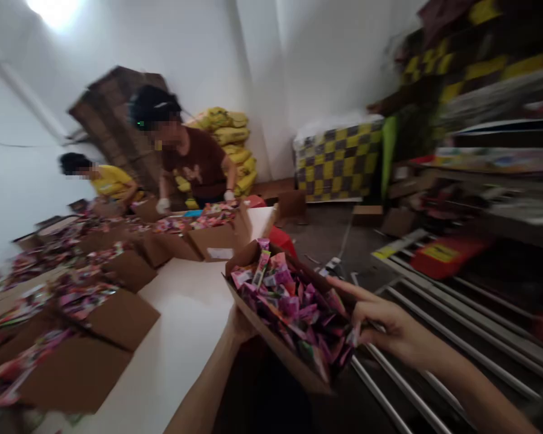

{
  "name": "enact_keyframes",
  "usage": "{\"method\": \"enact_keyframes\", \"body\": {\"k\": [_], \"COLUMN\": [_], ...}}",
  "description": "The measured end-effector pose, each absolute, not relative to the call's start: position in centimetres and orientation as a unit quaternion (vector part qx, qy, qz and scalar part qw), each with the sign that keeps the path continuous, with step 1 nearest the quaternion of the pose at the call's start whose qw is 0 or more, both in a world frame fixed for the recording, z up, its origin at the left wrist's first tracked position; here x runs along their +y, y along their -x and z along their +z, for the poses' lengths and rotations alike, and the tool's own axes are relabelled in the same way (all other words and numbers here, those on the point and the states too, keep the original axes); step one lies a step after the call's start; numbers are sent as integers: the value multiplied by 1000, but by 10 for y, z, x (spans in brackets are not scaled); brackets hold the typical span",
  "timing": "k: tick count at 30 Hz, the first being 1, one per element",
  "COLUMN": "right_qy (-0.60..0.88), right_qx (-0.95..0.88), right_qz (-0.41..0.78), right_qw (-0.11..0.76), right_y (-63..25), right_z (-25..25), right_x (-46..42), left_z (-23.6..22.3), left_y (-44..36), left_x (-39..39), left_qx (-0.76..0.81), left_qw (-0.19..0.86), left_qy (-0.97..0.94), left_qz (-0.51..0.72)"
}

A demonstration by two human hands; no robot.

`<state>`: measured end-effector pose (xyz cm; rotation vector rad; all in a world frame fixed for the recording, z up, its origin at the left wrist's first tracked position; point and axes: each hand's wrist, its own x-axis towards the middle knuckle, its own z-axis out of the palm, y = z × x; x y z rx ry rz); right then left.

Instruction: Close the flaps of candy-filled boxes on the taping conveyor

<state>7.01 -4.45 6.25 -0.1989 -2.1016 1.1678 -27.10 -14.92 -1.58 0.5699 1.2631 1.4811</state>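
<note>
An open cardboard box (278, 343) full of small pink and purple wrapped packets (292, 304) is held tilted in front of me. My left hand (244, 324) supports its left side from below, with most of the fingers hidden under the box. At the near right end of the box, my right hand (384, 325) is closed around the edge, one finger stretched along the outer side. Its fingertips touch the packets there; whether they also pinch one, I cannot tell.
On the left, a white table (185, 295) carries several packet-filled boxes (84, 367). Two people work behind it, one in a brown shirt (199, 157), one in yellow (111, 182). Metal rails (461, 337) run along the right. Yellow sacks (230, 138) are stacked at the wall.
</note>
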Motion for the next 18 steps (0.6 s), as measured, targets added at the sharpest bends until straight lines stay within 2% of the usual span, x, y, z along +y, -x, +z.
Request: {"method": "enact_keyframes", "body": {"k": [3,6,9,11,14,16,18], "right_qy": [216,320,373,402,460,483,482], "right_qx": [-723,-610,-536,-519,-499,-497,-541], "right_qz": [480,480,485,477,427,408,410], "right_qw": [448,543,582,584,598,594,554], "right_y": [-131,-181,-221,-242,-266,-276,-278], "right_z": [21,-17,-41,-50,-56,-55,-47], "right_x": [-18,6,26,32,25,15,9], "left_z": [-63,-107,-133,-133,-104,-74,-46], "left_y": [198,123,71,55,52,53,50], "left_x": [-86,-55,-48,-50,-53,-50,-43], "left_qx": [474,482,530,571,606,577,487], "left_qw": [626,647,648,616,482,298,107], "left_qy": [-160,-152,-236,-305,-420,-579,-747], "left_qz": [598,571,493,449,474,493,440]}}
